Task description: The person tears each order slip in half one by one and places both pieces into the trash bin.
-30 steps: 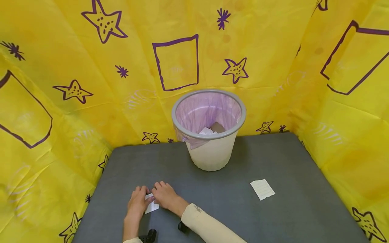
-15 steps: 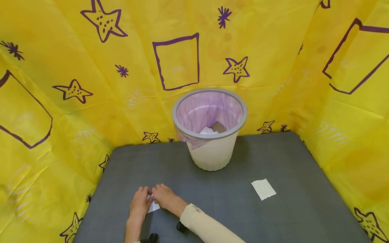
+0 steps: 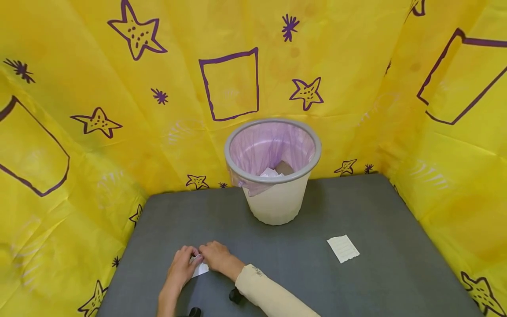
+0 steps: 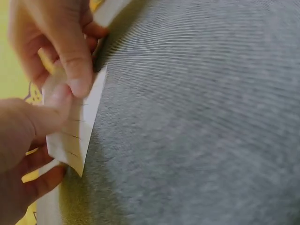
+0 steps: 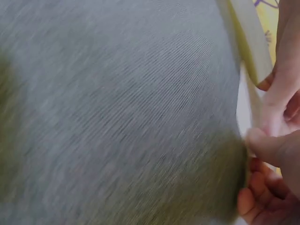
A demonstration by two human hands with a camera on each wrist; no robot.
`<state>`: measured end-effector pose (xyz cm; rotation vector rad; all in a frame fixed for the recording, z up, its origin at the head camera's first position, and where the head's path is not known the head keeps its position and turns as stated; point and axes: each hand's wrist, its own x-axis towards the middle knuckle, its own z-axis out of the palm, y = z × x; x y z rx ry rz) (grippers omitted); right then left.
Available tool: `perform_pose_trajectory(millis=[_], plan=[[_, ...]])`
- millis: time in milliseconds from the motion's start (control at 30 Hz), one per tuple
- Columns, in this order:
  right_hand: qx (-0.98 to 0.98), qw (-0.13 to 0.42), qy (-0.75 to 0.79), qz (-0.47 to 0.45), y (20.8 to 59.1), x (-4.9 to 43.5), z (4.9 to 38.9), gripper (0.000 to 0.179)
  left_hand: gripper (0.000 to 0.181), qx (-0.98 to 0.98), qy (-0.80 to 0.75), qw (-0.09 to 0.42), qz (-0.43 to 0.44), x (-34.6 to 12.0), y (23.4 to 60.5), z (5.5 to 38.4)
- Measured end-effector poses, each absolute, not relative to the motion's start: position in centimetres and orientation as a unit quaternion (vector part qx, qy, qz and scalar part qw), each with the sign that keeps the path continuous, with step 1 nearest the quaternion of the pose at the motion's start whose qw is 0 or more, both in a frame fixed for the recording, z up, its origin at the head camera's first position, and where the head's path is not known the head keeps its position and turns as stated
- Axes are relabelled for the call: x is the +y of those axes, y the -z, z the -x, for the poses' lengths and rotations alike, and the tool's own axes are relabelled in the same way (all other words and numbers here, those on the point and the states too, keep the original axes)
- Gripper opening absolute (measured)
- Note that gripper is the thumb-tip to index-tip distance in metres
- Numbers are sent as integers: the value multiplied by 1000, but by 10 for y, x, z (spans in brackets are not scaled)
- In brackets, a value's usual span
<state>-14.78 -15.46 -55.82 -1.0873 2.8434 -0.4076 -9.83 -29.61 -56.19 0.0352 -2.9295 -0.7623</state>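
Observation:
A small piece of white lined paper (image 3: 200, 269) is between the two hands at the front left of the table, close to its surface. The left hand (image 3: 183, 265) pinches one side of it between thumb and fingers. Close against it, the right hand (image 3: 219, 256) pinches the paper's upper edge, the thumbs nearly meeting. In the left wrist view the paper (image 4: 77, 133) shows short dark lines and a slight bend, the left hand (image 4: 28, 140) below and the right hand (image 4: 61, 37) above. The right wrist view shows only a thin strip of the paper (image 5: 243, 103); the hands cover much of it.
Beyond the hands stands a cream waste bin (image 3: 276, 202) with a grey rim and purple liner, holding papers and a brown piece. Another lined paper piece (image 3: 343, 248) lies flat on the dark grey table (image 3: 277, 273) at right. Yellow patterned cloth (image 3: 178, 145) encloses the table's back and sides.
Both hands stay on the paper at nearly the same spot, drawing a little closer together. Less of the paper shows between them. The bin and the other paper piece stay put.

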Motion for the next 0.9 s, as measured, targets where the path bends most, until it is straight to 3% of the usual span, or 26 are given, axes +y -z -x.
perform_pose_trajectory(millis=[233,533,700,900], plan=[[930,28,131,341,563,-142,161,10,16,-934,352,66,-6,-294,565,105],[882,57,262,387,560,-122,180,17,11,-919,366,145,-8,-281,563,119],[865,40,322,381,556,-115,189,22,6,-906,381,183,0,-275,559,128],[860,25,365,357,543,-102,196,23,8,-891,415,184,-11,-262,547,135]])
